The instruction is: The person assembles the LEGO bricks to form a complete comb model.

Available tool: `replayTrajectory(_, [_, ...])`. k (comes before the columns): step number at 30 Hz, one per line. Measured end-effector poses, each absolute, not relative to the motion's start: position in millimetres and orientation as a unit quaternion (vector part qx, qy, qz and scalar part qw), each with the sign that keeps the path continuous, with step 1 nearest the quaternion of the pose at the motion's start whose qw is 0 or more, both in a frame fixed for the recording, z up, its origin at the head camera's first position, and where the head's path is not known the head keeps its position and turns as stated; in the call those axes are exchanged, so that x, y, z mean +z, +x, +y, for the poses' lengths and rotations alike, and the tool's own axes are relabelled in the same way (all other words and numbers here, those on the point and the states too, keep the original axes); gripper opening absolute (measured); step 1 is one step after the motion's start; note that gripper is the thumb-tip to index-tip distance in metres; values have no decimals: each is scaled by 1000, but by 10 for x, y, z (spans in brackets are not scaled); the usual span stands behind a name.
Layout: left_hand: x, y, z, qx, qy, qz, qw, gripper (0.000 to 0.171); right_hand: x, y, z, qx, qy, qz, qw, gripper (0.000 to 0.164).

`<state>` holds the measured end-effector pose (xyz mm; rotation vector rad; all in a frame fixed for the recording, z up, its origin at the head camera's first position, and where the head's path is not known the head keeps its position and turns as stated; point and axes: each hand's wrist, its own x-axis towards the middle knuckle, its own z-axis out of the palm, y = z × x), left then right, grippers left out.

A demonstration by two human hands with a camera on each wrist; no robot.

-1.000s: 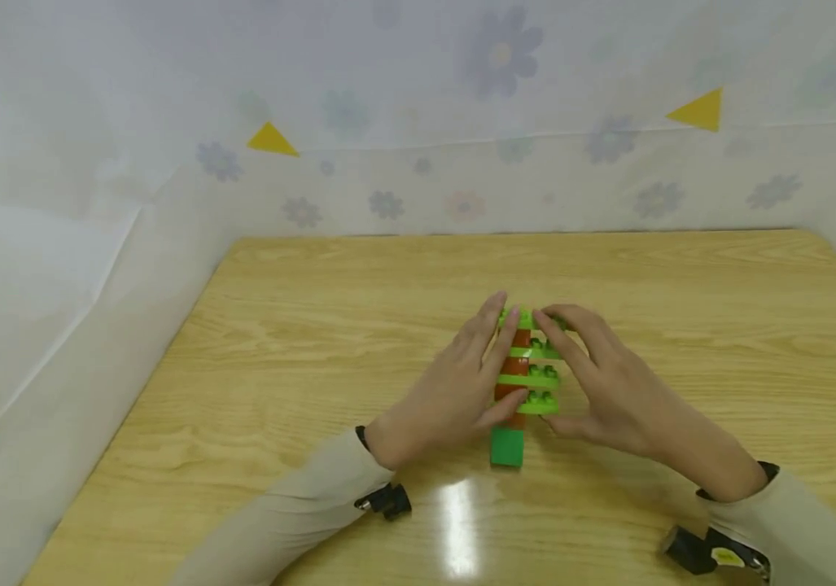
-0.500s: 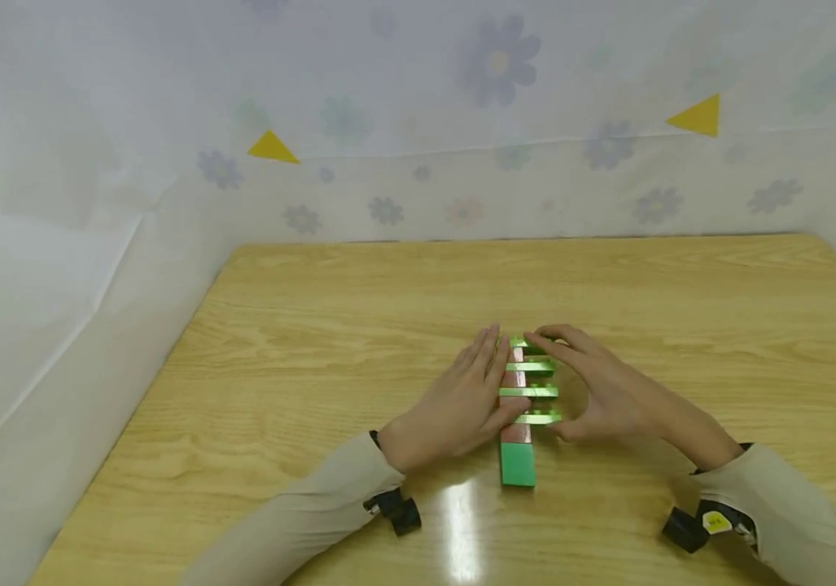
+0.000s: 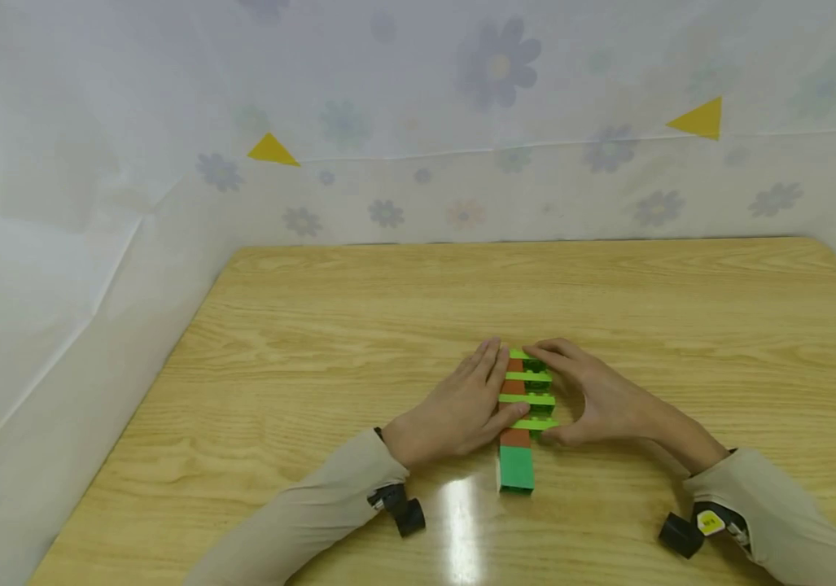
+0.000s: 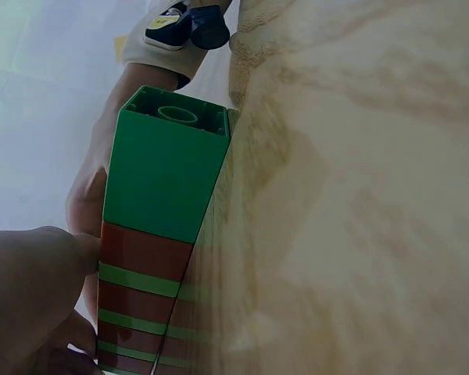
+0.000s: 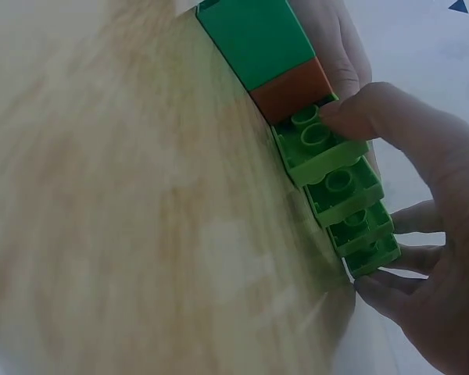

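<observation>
A tree-like stack of toy building bricks (image 3: 516,470) lies lengthwise on the wooden table. Its near end is a dark green brick (image 4: 156,180), followed by brown bricks (image 5: 291,92) alternating with lime green ones (image 5: 344,183) that jut out to the right. My left hand (image 3: 454,403) holds the stack from the left, fingers along its side and thumb across the top. From the right, my right hand (image 3: 608,399) grips the jutting lime bricks, thumb at the nearest one and fingertips at the far end. The left fingers partly hide the stack's left side.
The wooden table (image 3: 330,325) runs back to a white flowered cloth (image 3: 418,106) hung behind and on the left. Yellow triangles (image 3: 273,150) are fixed on the cloth. Each wrist carries a small black camera (image 3: 681,535).
Both hands have moved the stack slightly toward me and lowered it onto the table. It has tipped so the lime bricks' studs show less from above.
</observation>
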<state>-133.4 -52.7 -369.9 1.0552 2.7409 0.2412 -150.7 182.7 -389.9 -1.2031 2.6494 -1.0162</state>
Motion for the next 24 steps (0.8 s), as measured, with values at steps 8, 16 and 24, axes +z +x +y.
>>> replayTrajectory(8, [-3705,-1352,-517,81,358,925,102,76,-3899,-1505,1848,-326,-391,860,34,98])
replayTrajectory(16, [-3729,-1370,-520,82,353,926,101,78,-3867,-1491,1853,-301,-400,865,38,100])
replayTrajectory(24, [-3683,-1444,-669,110,323,936,91,82,-3804,-1455,1924,-306,-380,872,39,103])
